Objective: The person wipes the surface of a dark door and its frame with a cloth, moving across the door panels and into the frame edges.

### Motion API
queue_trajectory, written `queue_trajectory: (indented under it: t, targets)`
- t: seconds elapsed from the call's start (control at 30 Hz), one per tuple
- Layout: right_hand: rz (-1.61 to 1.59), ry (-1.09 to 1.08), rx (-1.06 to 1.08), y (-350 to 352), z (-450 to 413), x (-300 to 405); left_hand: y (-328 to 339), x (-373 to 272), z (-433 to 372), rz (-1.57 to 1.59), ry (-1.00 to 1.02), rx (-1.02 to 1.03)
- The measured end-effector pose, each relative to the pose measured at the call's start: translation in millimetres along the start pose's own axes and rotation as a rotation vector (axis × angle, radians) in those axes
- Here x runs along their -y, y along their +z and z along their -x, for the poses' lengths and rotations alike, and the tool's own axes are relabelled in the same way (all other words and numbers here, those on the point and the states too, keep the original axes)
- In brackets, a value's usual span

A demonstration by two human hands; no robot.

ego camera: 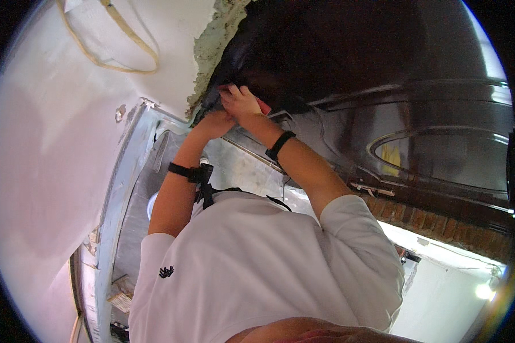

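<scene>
My right hand (241, 103) is closed around a flat red object (264, 106), whose ends show on both sides of my fingers. It is at the left edge of a glossy dark brown panelled door (347, 103), beside the chipped plaster edge (216, 47) of a white wall. My left hand (218, 123) sits just below, its fingertips hidden behind my right hand. Whether my left hand grips anything is not visible. Each forearm wears a black band; the left band (191, 173) carries a small black device.
A beige cable (111, 67) loops from the white wall (60, 141) at upper left. A worn pale blue frame (120, 180) runs down the left. Below the door lies a strip of bricks (429, 218). A lit lamp (485, 291) glows at lower right.
</scene>
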State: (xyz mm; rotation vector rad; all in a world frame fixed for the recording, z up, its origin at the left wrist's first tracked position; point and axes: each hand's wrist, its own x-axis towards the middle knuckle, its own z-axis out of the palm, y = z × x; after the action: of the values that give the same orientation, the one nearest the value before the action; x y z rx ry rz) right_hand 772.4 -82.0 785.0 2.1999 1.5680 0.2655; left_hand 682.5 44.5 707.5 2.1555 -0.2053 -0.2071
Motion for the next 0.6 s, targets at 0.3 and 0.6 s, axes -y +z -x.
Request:
queue_trajectory:
  t: [0.3, 0.6]
  targets:
    - [0.119, 0.033, -0.235, -56.5, 20.7, -29.0, -17.0, -21.9, -1.3, -0.062, -0.137, 0.015]
    - [0.269, 0.228, -0.738, -307.1, 53.9, -154.7, -80.9, -168.4, -41.1, -0.059, 0.154, -0.365]
